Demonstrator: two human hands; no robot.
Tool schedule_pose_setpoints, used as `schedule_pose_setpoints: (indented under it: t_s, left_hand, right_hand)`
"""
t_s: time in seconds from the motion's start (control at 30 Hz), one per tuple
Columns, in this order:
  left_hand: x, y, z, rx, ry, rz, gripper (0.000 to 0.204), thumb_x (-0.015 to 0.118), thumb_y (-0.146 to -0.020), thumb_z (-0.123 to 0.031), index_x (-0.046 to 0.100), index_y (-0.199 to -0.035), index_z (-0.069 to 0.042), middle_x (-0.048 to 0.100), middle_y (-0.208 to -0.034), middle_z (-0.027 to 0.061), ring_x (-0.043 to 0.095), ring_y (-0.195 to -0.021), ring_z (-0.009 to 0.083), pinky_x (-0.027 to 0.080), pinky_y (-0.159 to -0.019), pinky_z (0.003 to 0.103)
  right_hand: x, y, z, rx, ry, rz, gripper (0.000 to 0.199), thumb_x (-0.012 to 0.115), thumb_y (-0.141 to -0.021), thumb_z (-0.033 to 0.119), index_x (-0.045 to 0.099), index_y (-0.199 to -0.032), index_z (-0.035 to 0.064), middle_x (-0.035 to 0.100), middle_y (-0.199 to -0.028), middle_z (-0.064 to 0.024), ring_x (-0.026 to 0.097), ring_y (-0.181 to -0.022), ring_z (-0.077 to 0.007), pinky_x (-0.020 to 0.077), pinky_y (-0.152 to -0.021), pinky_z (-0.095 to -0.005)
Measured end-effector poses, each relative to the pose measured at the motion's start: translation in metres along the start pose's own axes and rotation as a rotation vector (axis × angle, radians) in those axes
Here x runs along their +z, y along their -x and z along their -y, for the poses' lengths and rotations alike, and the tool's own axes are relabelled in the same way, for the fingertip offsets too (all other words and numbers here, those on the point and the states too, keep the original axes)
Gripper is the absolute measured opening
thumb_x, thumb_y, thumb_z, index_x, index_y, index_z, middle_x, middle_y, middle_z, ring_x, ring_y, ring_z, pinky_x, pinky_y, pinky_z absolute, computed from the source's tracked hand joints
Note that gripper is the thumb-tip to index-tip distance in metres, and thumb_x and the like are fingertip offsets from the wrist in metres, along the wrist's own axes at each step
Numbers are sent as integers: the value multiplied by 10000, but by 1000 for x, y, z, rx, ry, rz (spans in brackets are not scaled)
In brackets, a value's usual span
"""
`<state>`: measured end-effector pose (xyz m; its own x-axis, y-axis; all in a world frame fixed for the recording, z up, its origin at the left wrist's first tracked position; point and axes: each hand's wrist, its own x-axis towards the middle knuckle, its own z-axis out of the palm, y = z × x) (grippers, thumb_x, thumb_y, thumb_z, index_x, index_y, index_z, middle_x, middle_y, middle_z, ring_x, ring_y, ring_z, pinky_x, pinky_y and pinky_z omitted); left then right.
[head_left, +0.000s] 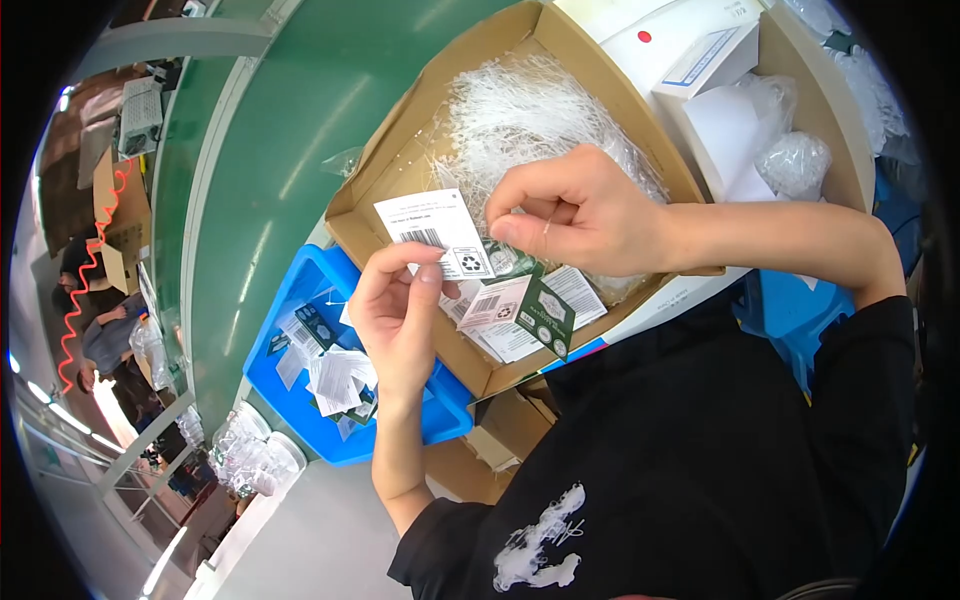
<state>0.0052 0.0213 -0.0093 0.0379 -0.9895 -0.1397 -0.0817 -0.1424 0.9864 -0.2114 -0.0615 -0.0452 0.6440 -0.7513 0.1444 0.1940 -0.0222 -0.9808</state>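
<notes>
My left hand (402,318) pinches a white printed card tag (428,217) between thumb and fingers; it bears a barcode and a recycling mark. Close to its right, my right hand (590,215) is closed, with a thin pale plastic strand (547,226) showing at its fingertips. Both hands are above a shallow cardboard box (385,165). A heap of fine clear plastic strands (535,110) fills the far part of that box. Beneath my hands, green and white card tags (553,322) lie at its near end, partly covered by my fingers.
To the left, a blue plastic bin (268,350) holds several loose tags. Another carton (850,110) at the right contains white paper and bagged clear plastic (793,165). The green tabletop (300,130) stretches away; a red coiled hose (88,262) hangs at far left, near another person (110,340).
</notes>
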Motion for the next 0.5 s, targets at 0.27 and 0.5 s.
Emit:
schedule_pose_setpoints:
  t_s: [0.27, 0.5]
  left_hand:
    - [-4, 0, 3, 7, 0, -81, 115, 570, -926, 4, 619, -1029, 18, 636, -947, 55, 596, -798, 94, 531, -672, 252]
    - [-1, -1, -2, 38, -2, -127, 105, 558, -928, 9, 626, -1008, 15, 638, -964, 51, 590, -798, 81, 523, -672, 239]
  right_hand:
    - [-1, 0, -3, -50, -3, -23, 75, 599, -913, 70, 639, -893, 9, 539, -618, 28, 387, -517, -9, 296, -454, -213]
    - [-1, 0, 0, -45, -22, -42, 86, 607, -906, 84, 651, -915, 12, 544, -619, 24, 373, -505, -18, 284, -450, -220]
